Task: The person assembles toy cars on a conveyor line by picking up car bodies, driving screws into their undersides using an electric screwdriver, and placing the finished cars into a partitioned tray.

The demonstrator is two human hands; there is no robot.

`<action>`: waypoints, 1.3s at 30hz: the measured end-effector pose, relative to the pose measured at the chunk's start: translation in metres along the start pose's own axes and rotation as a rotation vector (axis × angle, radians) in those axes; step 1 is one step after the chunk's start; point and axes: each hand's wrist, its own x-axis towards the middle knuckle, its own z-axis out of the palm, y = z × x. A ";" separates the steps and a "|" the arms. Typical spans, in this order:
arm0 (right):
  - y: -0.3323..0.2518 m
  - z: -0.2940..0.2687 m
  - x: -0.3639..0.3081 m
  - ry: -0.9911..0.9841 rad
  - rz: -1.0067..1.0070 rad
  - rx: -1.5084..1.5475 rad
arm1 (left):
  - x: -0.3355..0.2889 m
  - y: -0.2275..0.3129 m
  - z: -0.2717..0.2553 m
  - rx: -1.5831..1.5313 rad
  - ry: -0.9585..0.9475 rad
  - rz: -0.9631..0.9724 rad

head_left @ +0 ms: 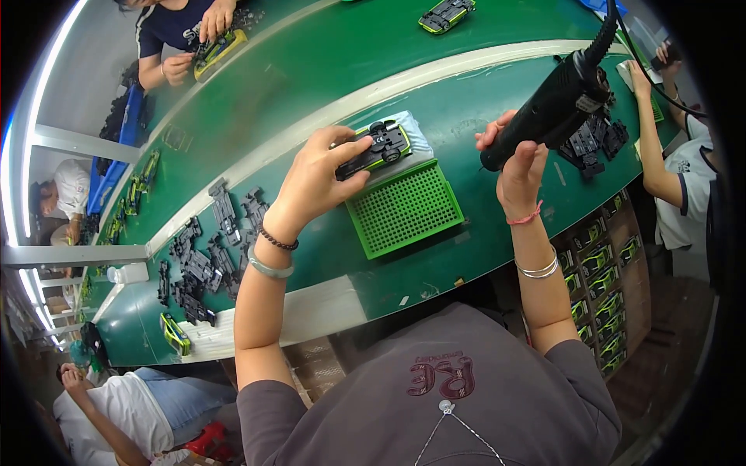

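Note:
An upturned toy car (395, 144), black underneath with a yellow-green rim, rests on a pale blue cloth (417, 133) at the back edge of a green perforated basket (406, 210). My left hand (330, 165) is closed over the car's near-left end, fingers on its underside and thumb at the side. In my right hand (517, 159) is a black electric screwdriver (548, 105), held tilted with its tip down and left, apart from the car. Its thick cable runs up out of view.
Black chassis plates (203, 260) lie in a loose pile left of the basket, with another pile (592, 144) at right. A toy car (175, 334) sits near the left table edge, another (447, 14) at the back. Below right, a carton (614, 287) holds several cars. Co-workers sit around.

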 end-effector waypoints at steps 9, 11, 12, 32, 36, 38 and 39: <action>-0.043 0.061 0.003 -0.124 0.098 0.377 | -0.009 -0.004 0.008 0.049 0.100 0.051; -0.041 0.085 -0.008 -0.192 0.271 0.418 | -0.010 -0.007 0.008 0.034 0.104 0.042; -0.035 0.092 -0.012 -0.224 0.282 0.351 | -0.011 -0.008 0.008 0.023 0.099 0.040; 0.004 0.118 -0.023 -0.264 0.203 0.168 | -0.014 -0.015 0.011 -0.039 0.106 0.074; 0.005 0.120 -0.023 -0.260 0.184 0.180 | -0.014 -0.015 0.010 -0.038 0.101 0.076; 0.002 0.124 -0.025 -0.245 0.222 0.124 | -0.014 -0.016 0.010 -0.025 0.107 0.085; 0.006 0.123 -0.026 -0.288 0.191 0.097 | -0.014 -0.017 0.010 -0.012 0.113 0.093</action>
